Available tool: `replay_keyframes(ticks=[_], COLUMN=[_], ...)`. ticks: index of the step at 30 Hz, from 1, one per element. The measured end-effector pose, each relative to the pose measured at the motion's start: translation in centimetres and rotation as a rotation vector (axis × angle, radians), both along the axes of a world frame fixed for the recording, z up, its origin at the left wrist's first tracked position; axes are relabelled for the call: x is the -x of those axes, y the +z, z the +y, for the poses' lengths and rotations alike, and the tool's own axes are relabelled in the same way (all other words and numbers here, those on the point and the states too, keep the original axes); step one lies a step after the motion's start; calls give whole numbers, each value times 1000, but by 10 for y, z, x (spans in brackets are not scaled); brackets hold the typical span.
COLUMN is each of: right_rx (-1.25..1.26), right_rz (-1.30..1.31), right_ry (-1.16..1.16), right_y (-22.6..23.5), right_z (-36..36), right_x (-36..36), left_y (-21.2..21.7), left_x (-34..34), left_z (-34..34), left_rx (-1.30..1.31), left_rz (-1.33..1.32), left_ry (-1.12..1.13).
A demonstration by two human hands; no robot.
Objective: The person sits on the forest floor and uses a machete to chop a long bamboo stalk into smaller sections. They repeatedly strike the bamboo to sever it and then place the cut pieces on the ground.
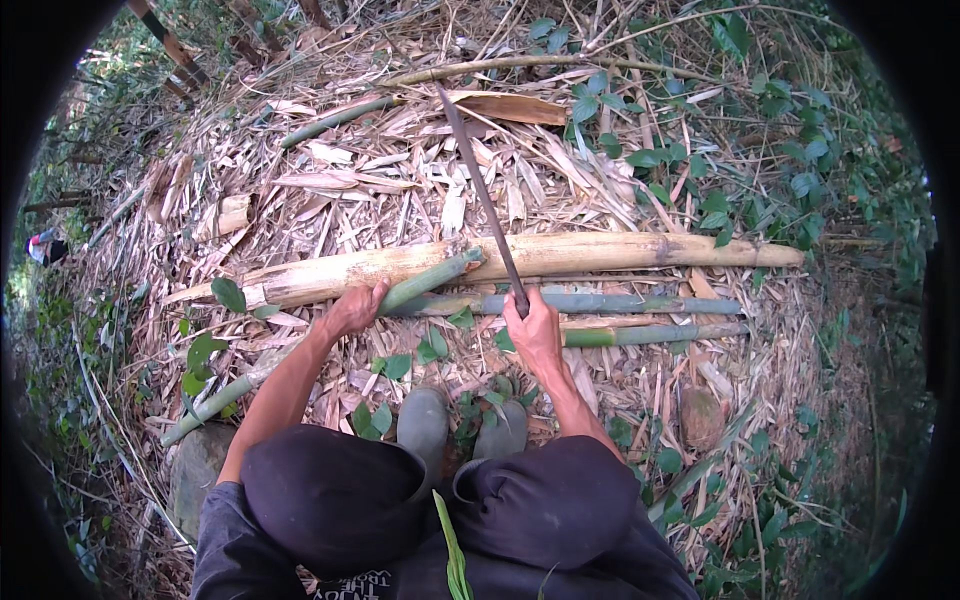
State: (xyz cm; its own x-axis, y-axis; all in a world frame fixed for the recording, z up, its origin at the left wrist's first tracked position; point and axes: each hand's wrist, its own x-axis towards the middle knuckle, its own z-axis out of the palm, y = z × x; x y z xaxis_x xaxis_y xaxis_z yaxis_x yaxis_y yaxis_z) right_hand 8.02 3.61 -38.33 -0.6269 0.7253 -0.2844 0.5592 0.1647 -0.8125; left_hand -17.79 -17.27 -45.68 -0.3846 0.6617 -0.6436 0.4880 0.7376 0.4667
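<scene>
My left hand is closed round a green bamboo pole slanting from the lower left up to the middle. That pole's cut far end lies over a thick, pale yellow bamboo stem stretched across the ground. In my right hand is the handle of a machete, its long, narrow, dark blade pointing up and away, crossing above the pale stem. The blade is apart from the pole's cut end. Nearer to me than the stem lie two more green bamboo poles, one longer and one shorter.
Dry bamboo leaves and sheaths cover the ground. My boots stand just below the poles. Rocks lie at the left and right. Green vines grow at the right. Another person is far off left.
</scene>
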Motion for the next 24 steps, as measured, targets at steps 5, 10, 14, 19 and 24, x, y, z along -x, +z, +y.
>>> replay_keyframes(ticks=[5, 10, 14, 19, 24], right_rx=[-78, -37, 43, 35, 21], right_rz=[-51, -314, -279, 70, 20], right_ry=[15, 174, 120, -119, -55], right_y=[-23, -67, -40, -1, 2], right_z=[5, 5, 1, -3, 2], right_x=[-16, -53, -33, -13, -13], left_y=[17, 7, -32, -14, 11], left_x=[-4, -9, 4, -15, -22], left_z=[16, -6, -29, -12, -2], left_rx=[16, -160, -298, -354, -260], left_rz=[-54, 129, 456, 527, 425], left_ry=[52, -116, -392, -303, -84])
